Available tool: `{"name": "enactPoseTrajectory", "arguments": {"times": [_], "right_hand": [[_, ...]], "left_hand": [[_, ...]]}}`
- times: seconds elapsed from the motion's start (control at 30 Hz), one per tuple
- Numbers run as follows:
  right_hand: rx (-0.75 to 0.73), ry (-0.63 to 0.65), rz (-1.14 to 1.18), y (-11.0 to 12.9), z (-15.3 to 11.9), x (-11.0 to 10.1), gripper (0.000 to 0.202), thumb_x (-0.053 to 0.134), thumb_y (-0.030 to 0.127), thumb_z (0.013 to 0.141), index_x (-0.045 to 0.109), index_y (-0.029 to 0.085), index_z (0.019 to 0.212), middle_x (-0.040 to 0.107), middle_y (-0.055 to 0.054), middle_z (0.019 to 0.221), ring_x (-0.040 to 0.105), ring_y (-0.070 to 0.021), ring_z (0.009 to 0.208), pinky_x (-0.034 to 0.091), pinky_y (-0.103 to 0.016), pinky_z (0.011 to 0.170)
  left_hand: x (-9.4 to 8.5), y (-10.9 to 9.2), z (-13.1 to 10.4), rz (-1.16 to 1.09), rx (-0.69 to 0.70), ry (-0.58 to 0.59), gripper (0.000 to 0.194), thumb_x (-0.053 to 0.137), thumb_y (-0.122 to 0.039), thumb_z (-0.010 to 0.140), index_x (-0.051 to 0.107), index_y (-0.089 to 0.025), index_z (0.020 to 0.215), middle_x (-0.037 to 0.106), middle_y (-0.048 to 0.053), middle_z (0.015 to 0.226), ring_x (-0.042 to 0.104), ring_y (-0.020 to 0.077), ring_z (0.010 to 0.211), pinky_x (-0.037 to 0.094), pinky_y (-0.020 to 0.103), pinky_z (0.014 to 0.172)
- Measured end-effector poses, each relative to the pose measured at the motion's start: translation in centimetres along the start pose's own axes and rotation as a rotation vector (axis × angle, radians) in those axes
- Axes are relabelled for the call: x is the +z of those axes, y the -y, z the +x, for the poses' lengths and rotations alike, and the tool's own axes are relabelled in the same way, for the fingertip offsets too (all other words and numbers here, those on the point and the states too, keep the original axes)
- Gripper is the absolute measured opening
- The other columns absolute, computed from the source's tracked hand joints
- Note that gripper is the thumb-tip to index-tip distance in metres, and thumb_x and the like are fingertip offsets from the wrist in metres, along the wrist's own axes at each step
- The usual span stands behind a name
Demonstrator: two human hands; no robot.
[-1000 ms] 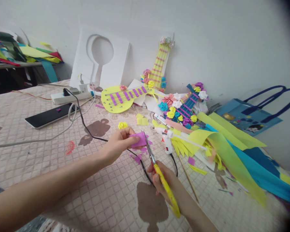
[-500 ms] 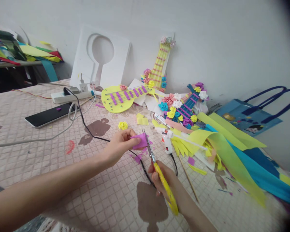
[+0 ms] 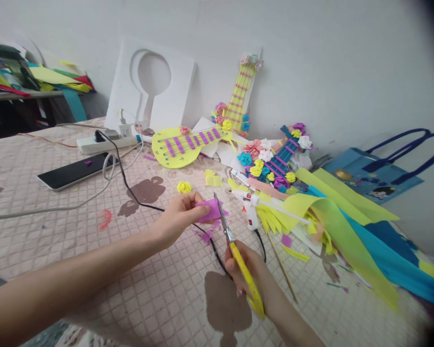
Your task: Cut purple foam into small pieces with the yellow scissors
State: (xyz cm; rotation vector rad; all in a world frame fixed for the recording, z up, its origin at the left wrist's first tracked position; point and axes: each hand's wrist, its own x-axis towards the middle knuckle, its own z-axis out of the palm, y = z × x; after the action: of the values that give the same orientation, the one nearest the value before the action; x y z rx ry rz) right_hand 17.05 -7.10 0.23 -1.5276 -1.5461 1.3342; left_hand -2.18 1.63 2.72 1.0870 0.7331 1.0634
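1. Our left hand (image 3: 179, 214) pinches a small purple foam piece (image 3: 210, 210) above the table (image 3: 58, 231).
2. Our right hand (image 3: 248, 270) grips yellow-handled scissors (image 3: 238, 258), blades at its edge.
3. Purple offcuts (image 3: 207, 236) below; cut looks partly done.

A quilted pink bedspread (image 3: 58, 241) with brown figures carries everything. On it lie a black tablet (image 3: 74, 172), a white power strip (image 3: 106, 143), a yellow paper guitar (image 3: 184, 144), a glue gun (image 3: 249, 209), coloured paper strips (image 3: 347, 226) and a blue bag (image 3: 376, 176).

No legible text, label, brand or number was found. The blue bag (image 3: 374, 177) carried a small printed picture, too blurred to read.
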Motion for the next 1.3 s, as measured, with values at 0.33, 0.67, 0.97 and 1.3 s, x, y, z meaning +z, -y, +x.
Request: {"name": "enactPoseTrajectory", "arguments": {"times": [0.33,0.67,0.97,1.3], "right_hand": [[-0.043,-0.074,0.155,0.7,0.1,-0.7,0.064,0.048,0.083,0.074,0.048,0.02,0.082,0.046,0.006,0.059,0.039,-0.0067,0.04,0.037,-0.021,0.04],[0.026,-0.128,0.405,1.3,0.3,-0.7,0.047,0.076,0.055,0.07,0.047,0.022,0.084,0.044,0.011,0.053,0.037,-0.0056,0.039,0.034,-0.019,0.039],[0.014,-0.15,0.3,1.2,0.8,-0.1,0.029,0.07,0.033,0.07,0.047,0.02,0.082,0.052,0.009,0.063,0.041,-0.0042,0.04,0.034,-0.018,0.038],[-0.007,-0.259,0.442,0.8,0.8,-0.1,0.036,0.075,0.039,0.069,0.047,0.022,0.083,0.049,0.01,0.058,0.042,-0.0062,0.038,0.035,-0.019,0.037]], "left_hand": [[0.0,0.2,-0.2,0.185,-0.187,0.302,0.026,0.073,-0.032,0.076,0.053,-0.016,0.071,0.066,0.002,0.062,0.063,0.0126,0.057,0.05,0.024,0.057],[0.4,0.9,-0.9,0.708,0.075,0.407,0.011,0.058,-0.024,0.083,0.06,-0.016,0.076,0.054,-0.002,0.062,0.045,0.0099,0.055,0.034,0.021,0.05],[0.4,1.7,-0.7,0.756,0.051,0.479,0.021,0.058,-0.032,0.085,0.06,-0.015,0.073,0.053,-0.002,0.063,0.043,0.0101,0.057,0.032,0.023,0.052],[1.2,2.2,-0.6,0.189,-0.282,0.327,0.026,0.072,-0.036,0.076,0.058,-0.014,0.073,0.058,-0.002,0.069,0.053,0.0104,0.064,0.043,0.024,0.063]]}}
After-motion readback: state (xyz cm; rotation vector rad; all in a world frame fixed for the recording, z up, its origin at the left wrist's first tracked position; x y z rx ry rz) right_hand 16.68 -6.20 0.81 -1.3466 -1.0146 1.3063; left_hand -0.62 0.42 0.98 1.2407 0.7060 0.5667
